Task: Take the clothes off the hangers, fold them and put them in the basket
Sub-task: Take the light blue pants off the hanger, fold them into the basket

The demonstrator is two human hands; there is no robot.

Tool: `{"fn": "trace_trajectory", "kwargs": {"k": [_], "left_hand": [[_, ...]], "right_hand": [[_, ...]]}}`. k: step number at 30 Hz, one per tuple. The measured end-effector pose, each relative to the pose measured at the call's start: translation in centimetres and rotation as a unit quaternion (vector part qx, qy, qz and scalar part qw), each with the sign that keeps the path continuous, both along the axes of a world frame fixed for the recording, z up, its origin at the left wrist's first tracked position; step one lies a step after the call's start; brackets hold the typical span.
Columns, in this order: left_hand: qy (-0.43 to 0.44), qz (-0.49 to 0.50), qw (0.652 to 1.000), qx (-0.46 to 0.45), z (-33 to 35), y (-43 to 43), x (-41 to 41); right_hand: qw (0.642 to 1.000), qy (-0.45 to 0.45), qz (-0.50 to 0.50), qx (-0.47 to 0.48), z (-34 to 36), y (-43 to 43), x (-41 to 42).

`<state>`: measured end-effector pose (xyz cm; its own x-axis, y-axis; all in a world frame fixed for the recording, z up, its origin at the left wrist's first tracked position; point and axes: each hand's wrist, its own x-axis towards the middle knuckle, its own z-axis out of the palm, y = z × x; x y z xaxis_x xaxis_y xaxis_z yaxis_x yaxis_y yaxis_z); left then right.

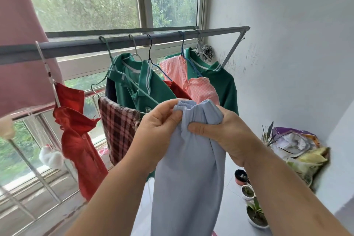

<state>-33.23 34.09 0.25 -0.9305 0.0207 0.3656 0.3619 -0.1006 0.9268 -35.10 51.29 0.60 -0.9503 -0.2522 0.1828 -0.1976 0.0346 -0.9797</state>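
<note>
Both hands, left hand (160, 120) and right hand (220, 130), pinch the gathered waistband of a pale blue cotton garment (188, 174) at frame centre, below the grey clothes rail (115, 43).

Rail (134, 41) runs left to right in front of the window (92, 0); its right end is near the wall (287, 44). Shirts (145, 86) on hangers crowd the rail's right half. Jacket (76, 130) hangs under the rail's left part, with a cloth (118, 128) between jacket and shirts. Trousers (187, 159) hang in front of the shirts, with left hand (159, 126) and right hand (226, 132) side by side at the waistband. Pots (249, 193) stand on the floor near the wall; bag (298, 147) sits above and right of them.
</note>
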Motion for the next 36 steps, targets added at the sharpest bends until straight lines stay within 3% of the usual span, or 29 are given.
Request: {"fn": "trace_trajectory", "kwargs": {"k": [4,8,15,19,22,26,28,33,36], "left_hand": [[-0.058,-0.094,0.994,0.021,-1.7,-1.6,-0.4],[-0.186,-0.192,0.962,-0.061,-4.0,-2.9,-0.1],[-0.26,-0.182,0.933,-0.171,-7.6,-3.3,-0.4],[-0.281,-0.111,0.94,-0.16,-8.7,-2.9,-0.7],[-0.288,-0.106,0.942,-0.133,-8.6,-2.0,-0.5],[-0.28,-0.079,0.951,-0.103,-8.9,-1.9,-0.7],[-0.271,-0.047,0.956,-0.102,-9.2,-1.9,-0.8],[-0.261,-0.003,0.961,-0.096,-9.3,-2.6,-0.9],[-0.254,0.007,0.966,-0.051,-9.0,-3.6,-0.8]], "right_hand": [[0.999,0.013,-0.041,-0.025,0.9,0.0,-0.1],[0.997,0.022,-0.037,-0.057,2.4,1.0,-0.3],[0.993,0.028,-0.082,-0.079,3.3,2.7,-1.3],[0.983,0.016,-0.115,-0.139,3.1,3.4,-2.0],[0.977,-0.046,-0.157,-0.138,0.5,4.7,-3.8],[0.941,-0.308,-0.132,-0.055,-8.4,7.1,-4.0],[0.917,-0.379,-0.106,-0.062,-12.4,7.6,-2.9],[0.912,-0.39,-0.069,-0.106,-13.9,7.2,-1.8],[0.908,-0.335,-0.055,-0.245,-11.9,7.8,-2.6]]}}
